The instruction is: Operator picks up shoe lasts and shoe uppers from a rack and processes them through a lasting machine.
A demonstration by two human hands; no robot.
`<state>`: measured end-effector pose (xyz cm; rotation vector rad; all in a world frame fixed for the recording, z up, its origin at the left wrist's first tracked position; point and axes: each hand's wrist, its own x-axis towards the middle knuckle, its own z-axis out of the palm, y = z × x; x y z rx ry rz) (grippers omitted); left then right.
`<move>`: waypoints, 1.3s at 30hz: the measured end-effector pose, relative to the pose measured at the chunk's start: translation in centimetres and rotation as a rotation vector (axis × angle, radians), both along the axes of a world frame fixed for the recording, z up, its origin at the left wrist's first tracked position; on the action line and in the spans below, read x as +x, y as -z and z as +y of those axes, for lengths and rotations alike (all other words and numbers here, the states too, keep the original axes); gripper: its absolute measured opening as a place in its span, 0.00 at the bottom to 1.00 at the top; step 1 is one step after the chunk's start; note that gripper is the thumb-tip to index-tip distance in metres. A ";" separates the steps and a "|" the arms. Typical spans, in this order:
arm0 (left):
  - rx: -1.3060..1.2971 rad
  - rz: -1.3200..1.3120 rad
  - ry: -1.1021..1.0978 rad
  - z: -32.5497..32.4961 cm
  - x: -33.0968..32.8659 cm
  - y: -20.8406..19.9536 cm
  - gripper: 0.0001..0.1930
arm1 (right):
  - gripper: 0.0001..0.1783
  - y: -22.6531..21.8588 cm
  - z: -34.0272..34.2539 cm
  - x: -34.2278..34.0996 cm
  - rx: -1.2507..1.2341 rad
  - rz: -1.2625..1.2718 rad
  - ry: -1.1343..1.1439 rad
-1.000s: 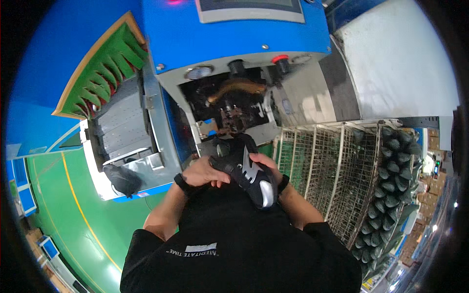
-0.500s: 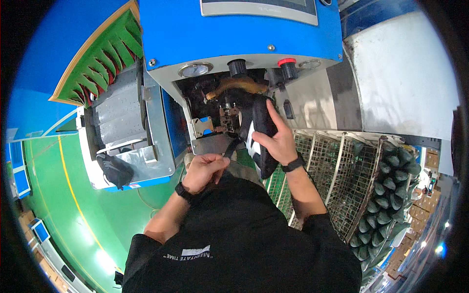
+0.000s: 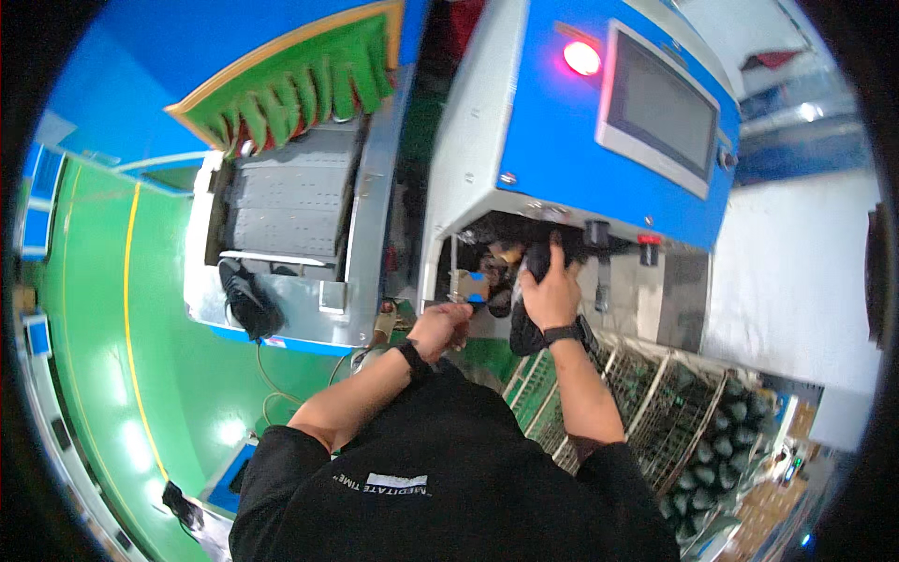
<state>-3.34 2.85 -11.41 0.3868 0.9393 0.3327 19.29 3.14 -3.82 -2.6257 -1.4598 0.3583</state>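
My right hand [image 3: 552,298] is closed round a black shoe [image 3: 523,334], which stands partly inside the opening beneath the blue machine [image 3: 552,122]. The hand hides much of the shoe. Just left of it, my left hand [image 3: 443,330] has its fingers curled together by the opening's left side. Whatever those fingers hold, if anything, is too blurred to make out. Behind the shoe, the inner parts of the machine sit in shadow.
Left stands a conveyor [image 3: 288,192] with green curtain strips [image 3: 295,101]; another black shoe [image 3: 250,302] lies at its near end. A red lamp [image 3: 582,58] glows beside the machine's screen [image 3: 660,108]. Wire racks [image 3: 623,398] and several dark shoe-shaped pieces [image 3: 707,450] are at right.
My view has swung left, showing the lamp and more of the conveyor. My right hand and the shoe are further under the machine. The dark strip at my left fingers no longer shows.
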 end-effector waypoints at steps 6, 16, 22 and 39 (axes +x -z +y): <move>0.082 0.118 0.195 0.0 -2.2 1.4 0.10 | 0.46 0.4 -1.4 -1.8 0.256 0.012 0.019; 0.353 -0.063 0.375 -0.4 -0.9 -4.4 0.26 | 0.48 0.1 -9.9 -6.5 0.542 -0.160 -0.007; -0.409 -0.590 0.769 -2.2 -1.1 -0.9 0.43 | 0.36 -6.0 -21.5 -10.2 0.237 0.212 -0.319; 0.576 0.208 0.588 -3.2 -3.3 -4.6 0.23 | 0.48 -1.9 -27.3 2.0 0.762 0.649 0.337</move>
